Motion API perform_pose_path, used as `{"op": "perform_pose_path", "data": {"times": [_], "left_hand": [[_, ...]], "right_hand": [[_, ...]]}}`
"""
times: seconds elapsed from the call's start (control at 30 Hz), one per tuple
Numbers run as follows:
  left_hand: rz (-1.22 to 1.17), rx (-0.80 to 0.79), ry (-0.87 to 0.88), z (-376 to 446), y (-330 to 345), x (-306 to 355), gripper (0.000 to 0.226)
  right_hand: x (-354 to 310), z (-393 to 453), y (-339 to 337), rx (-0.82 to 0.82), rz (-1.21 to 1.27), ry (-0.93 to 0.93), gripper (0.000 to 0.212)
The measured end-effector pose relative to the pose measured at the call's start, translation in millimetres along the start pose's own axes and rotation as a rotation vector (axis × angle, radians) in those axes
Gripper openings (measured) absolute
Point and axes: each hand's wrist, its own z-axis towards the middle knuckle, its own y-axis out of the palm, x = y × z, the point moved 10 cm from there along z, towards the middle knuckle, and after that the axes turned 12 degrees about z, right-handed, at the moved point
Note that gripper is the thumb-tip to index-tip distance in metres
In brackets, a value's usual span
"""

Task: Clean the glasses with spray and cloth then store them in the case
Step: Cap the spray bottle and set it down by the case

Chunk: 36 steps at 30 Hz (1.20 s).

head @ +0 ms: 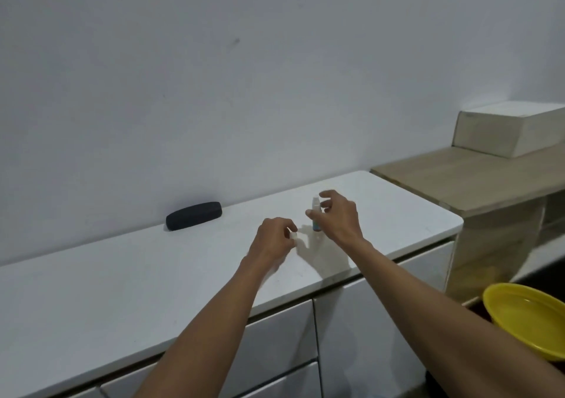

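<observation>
head view: right hand [337, 217] around upright spray bottle [316, 218]

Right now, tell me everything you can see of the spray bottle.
The spray bottle is small and slim, with a white top and a blue-green lower body, apparently plastic. It stands upright on the white countertop, right of the dark case. The right hand is around it, thumb at its left side; whether the fingers grip it is unclear. Its label is too blurred to read.
</observation>
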Motion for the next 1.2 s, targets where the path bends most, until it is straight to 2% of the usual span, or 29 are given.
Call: {"op": "perform_pose_path", "data": {"times": [0.07, 0.2, 0.3, 0.43, 0.67, 1.07, 1.13, 1.2], "left_hand": [[-0.09, 0.062, -0.036, -2, -3, -2, 0.018], [-0.416, 0.242, -0.135, 5, -26, -6, 0.018], [-0.583, 0.286, -0.116, 18, -45, 9, 0.02], [-0.542, 0.303, -0.017, 32, -59, 41, 0.022], [-0.413, 0.207, 0.005, 45, -38, 50, 0.024], [-0.502, 0.167, 0.025, 40, -31, 45, 0.02], [-0.509, 0.118, 0.022, 39, -28, 43, 0.03], [-0.462, 0.064, 0.005, 35, -24, 34, 0.051]], "right_hand": [[9, 0, 3, 0.024, 0.012, 0.007, 0.047], [17, 5, 7, 0.034, 0.037, 0.004, 0.028], [22, 7, 12, 0.018, 0.072, 0.009, 0.016], [31, 7, 16, -0.004, 0.118, 0.021, 0.011], [35, 13, 17, -0.03, 0.1, 0.008, 0.015], [37, 11, 17, -0.012, 0.122, -0.019, 0.012], [35, 11, 17, -0.015, 0.098, -0.02, 0.012], [33, 13, 18, -0.013, 0.063, -0.018, 0.014]]}}
